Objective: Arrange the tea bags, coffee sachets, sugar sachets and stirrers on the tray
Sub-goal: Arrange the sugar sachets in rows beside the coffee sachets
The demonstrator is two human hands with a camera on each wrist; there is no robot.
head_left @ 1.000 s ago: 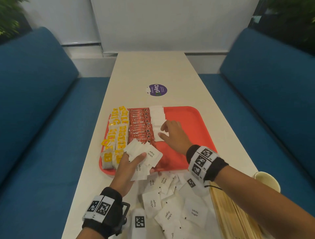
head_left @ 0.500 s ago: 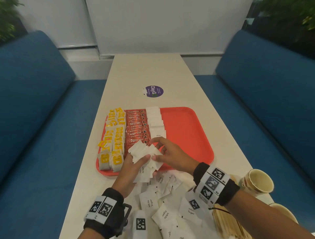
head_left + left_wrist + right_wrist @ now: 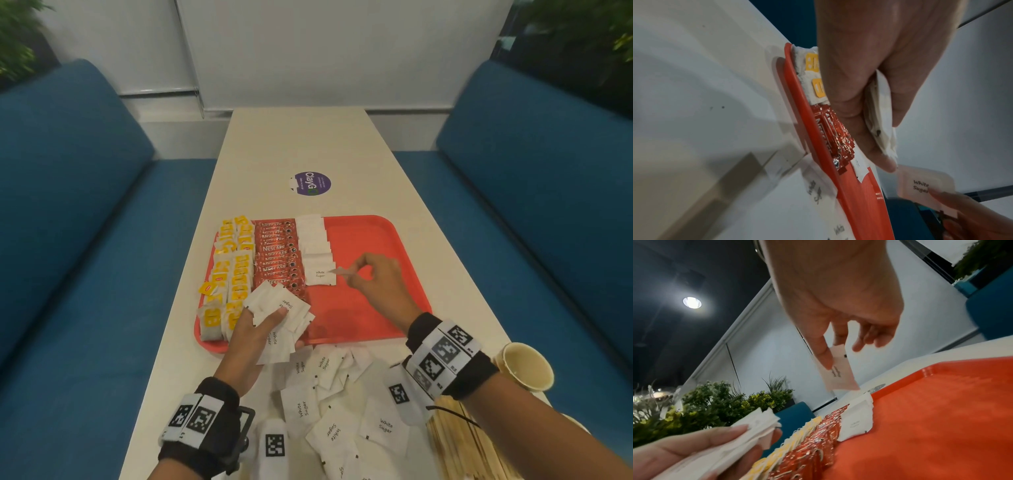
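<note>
On the red tray (image 3: 370, 240) the tea bags (image 3: 229, 270) fill the left edge in two rows, the coffee sachets (image 3: 279, 255) sit in a column just right of them, and a third column of sugar sachets (image 3: 315, 251) is partly laid, reaching about two thirds of the way toward the tray's near rim. The right hand (image 3: 378, 279) hovers over the tray's middle, thumb and forefinger pinching one sugar sachet (image 3: 837, 369) just above the near end of that column, its other fingers loosely curled. The left hand (image 3: 255, 330), over the tray's near left corner, grips a fanned stack of sachets (image 3: 279, 306) between thumb and fingers. Much looks left to do: a loose heap of sugar sachets (image 3: 339, 407) lies on the table just off the near rim, and the wooden stirrers (image 3: 469, 448) beside that heap are untouched. A paper cup (image 3: 525, 366) stands off the tray's near right corner, and a purple sticker (image 3: 310, 183) lies beyond the far rim; neither blocks the tray's bare right half.
</note>
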